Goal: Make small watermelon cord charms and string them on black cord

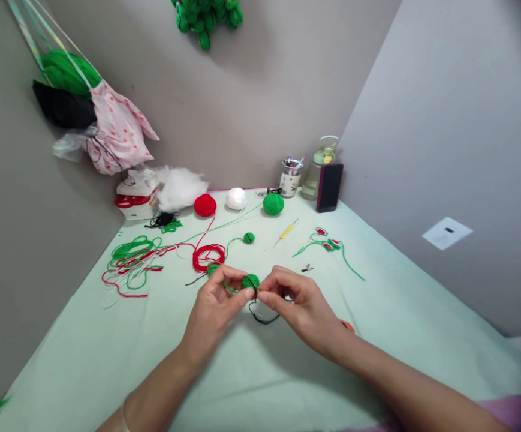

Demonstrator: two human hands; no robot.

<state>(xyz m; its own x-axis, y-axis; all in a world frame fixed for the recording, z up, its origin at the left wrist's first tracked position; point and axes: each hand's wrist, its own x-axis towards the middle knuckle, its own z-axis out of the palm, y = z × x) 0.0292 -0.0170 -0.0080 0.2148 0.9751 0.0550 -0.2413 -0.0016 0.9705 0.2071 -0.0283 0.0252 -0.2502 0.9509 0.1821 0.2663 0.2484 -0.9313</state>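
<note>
Between thumb and fingers, my left hand (219, 300) grips a small green crocheted ball (250, 281) with a dark line across it. My right hand (297, 303) is closed in a pinch at the ball's right side. A black thread (264, 322) loops down beneath both hands, and its end at the right fingertips is too small to make out clearly. Just behind my left hand lies another green crocheted ball (213, 269), partly hidden by the fingers. Farther back rests a third small green ball (249, 238) with a green yarn tail.
Coiled red yarn (208, 258) and tangled green, red and white strands (136, 261) lie left. Behind stand red (205, 205), white (235, 198) and green yarn balls (273, 204). A yellow-handled crochet hook (286, 231), small green-red pieces (331, 245) and a phone (330, 188) are right.
</note>
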